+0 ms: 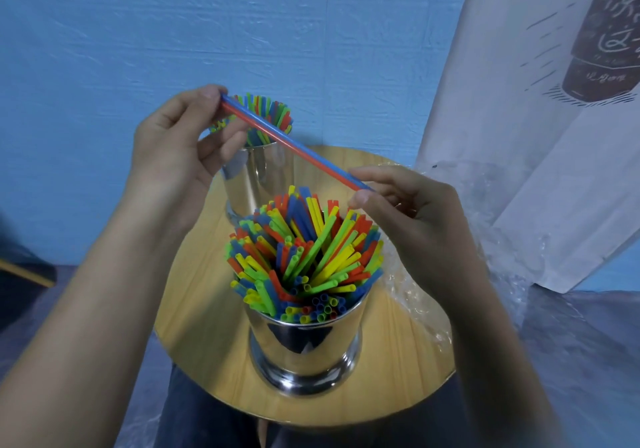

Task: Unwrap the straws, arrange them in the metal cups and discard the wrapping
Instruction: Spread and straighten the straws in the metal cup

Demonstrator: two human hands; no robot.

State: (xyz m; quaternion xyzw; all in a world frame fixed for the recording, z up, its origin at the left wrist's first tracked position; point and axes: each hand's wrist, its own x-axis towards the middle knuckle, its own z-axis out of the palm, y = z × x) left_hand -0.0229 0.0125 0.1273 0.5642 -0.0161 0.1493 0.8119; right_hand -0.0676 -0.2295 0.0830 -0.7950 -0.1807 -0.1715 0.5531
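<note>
Two straws, one blue and one red point(294, 144), are held side by side in the air above the cups. My left hand point(176, 146) pinches their far end and my right hand point(412, 212) pinches their near end. Below them the near metal cup point(304, 347) stands on the round wooden table point(408, 361), packed with several blue, red, yellow and green straws point(304, 253). The far metal cup point(256, 177) stands behind it, also full of coloured straws point(266, 111), partly hidden by my left hand.
Crumpled clear plastic wrapping point(485, 225) lies along the table's right edge and spills off it. A white cloth with a dark printed bottle point(540, 101) hangs at the right. A blue wall stands behind. My knees show under the table's front edge.
</note>
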